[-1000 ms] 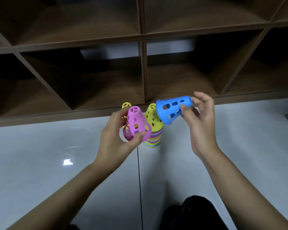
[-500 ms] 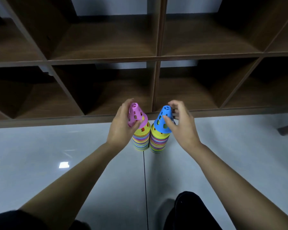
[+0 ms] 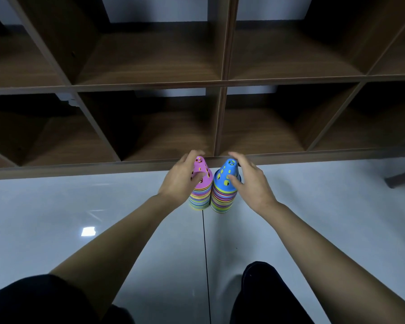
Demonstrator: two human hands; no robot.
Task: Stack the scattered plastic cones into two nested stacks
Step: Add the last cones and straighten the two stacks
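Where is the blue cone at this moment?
In the head view, the blue cone tops the right stack, beside the pink cone, in front of the shelf; the right hand holds it.

Dim and cool-toned overall, lit softly, seemingly from overhead. Brightest on the glossy floor (image 3: 45, 206), with one small square glare spot (image 3: 88, 231) (sharp-edged, white). Deep shadow inside the shelf (image 3: 220, 83) compartments. Strong wide-angle splay toward the edges. Slight motion blur at the fingertips (image 3: 198, 152) of the left hand (image 3: 177, 181).
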